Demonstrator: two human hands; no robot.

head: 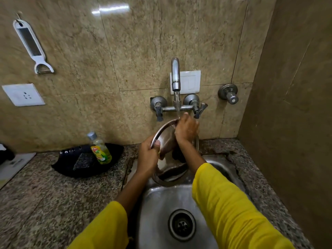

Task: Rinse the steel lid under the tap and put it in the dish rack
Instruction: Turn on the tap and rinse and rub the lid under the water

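While the left hand point(148, 155) pinches the tilted lid's point(166, 136) rim and the right hand point(186, 129) rubs it under the tap point(175, 74), wet steel may slip into the sink point(161, 203).

A speckled granite countertop point(45, 191) is fitted with a steel sink point(161, 203). A black tray point(75, 169) rests on it, left of the sink, holding a dish-soap bottle point(100, 150).

Beige stone-tiled wall point(140, 42) (glossy, with a light reflection near the top) above a speckled granite counter point(45, 194); white socket point(23, 95) at left, brown side wall point(296, 105) at right.
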